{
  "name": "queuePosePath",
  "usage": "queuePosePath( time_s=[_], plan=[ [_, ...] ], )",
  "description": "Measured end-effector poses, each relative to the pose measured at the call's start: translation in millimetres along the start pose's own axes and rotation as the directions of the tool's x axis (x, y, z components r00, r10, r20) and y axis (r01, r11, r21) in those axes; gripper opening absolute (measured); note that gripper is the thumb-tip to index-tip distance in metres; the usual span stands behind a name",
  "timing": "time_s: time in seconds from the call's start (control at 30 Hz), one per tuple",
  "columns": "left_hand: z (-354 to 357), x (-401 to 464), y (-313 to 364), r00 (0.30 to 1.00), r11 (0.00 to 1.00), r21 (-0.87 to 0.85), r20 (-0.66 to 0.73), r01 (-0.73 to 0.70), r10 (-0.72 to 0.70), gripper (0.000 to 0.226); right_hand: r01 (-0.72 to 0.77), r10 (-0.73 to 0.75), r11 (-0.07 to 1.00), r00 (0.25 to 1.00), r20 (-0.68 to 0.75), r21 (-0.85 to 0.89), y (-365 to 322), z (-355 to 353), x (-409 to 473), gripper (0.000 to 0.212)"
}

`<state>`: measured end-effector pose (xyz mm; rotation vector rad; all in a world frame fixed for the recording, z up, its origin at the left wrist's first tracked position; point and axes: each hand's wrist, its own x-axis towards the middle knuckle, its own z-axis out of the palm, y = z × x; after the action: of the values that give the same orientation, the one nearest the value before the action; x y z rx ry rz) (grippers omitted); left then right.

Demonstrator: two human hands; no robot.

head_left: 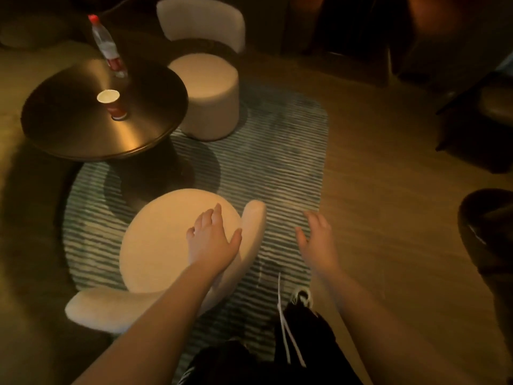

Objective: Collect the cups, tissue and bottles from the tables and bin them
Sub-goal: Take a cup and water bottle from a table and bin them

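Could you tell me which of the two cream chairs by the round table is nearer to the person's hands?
The near cream chair, under the open left hand; the far cream chair stands beyond the round table.

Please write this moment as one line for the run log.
phase: approach | left hand: open, empty, over chair | right hand: open, empty | cup, bottle: on round table

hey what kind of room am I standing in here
Probably a lounge or café seating area: a low round table holding a paper cup and bottle, cushioned chairs around it, on a striped rug.
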<state>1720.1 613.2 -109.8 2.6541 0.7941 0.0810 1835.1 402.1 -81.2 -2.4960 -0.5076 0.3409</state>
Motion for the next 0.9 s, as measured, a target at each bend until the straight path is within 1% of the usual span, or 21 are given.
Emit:
queuePosePath(
  time_s=[0.1, 0.2, 0.3, 0.43, 0.57, 0.67, 0.77, 0.9],
  plan=[
    [10.5, 55.5, 9.9, 0.995, 0.995, 0.016, -0.030, 0.094, -0.093, 0.079, 0.086, -0.085, 0.996, 0.996, 0.041, -0.017, 2.5, 0.7, 82.6, 0.045],
    [22.5, 121.8, 27.0, 0.973, 0.975, 0.012, -0.072, 0.220, -0.219, 0.077, 0.171, -0.168, 0.985, 0.980, 0.108, -0.016, 2.1, -3.3, 173.1, 0.046],
    [30.1, 185.9, 52.6, 0.928, 0.933, -0.042, -0.094, 0.358, -0.360, 0.077, 0.319, -0.301, 0.947, 0.925, 0.233, -0.046, -2.1, -19.8, 264.4, 0.048],
    [26.9, 256.6, 84.1, 0.842, 0.850, -0.118, -0.125, 0.513, -0.525, 0.077, 0.460, -0.416, 0.887, 0.840, 0.350, -0.051, -17.1, -47.5, 371.5, 0.047],
    [8.9, 309.2, 96.2, 0.754, 0.776, -0.180, -0.184, 0.605, -0.630, 0.077, 0.549, -0.492, 0.835, 0.776, 0.395, -0.038, -43.3, -55.3, 452.3, 0.048],
    [-5.5, 336.2, 92.3, 0.680, 0.716, -0.200, -0.226, 0.669, -0.698, 0.077, 0.581, -0.515, 0.814, 0.728, 0.452, -0.009, -64.9, -45.6, 496.6, 0.049],
    [-15.6, 361.0, 81.1, 0.579, 0.622, -0.230, -0.230, 0.749, -0.782, 0.077, 0.606, -0.530, 0.796, 0.684, 0.500, 0.015, -88.8, -26.5, 533.4, 0.049],
    [-18.5, 392.4, 55.0, 0.473, 0.526, -0.283, -0.235, 0.802, -0.849, 0.078, 0.655, -0.580, 0.754, 0.627, 0.520, 0.050, -125.0, 8.4, 573.0, 0.049]
  ],
)
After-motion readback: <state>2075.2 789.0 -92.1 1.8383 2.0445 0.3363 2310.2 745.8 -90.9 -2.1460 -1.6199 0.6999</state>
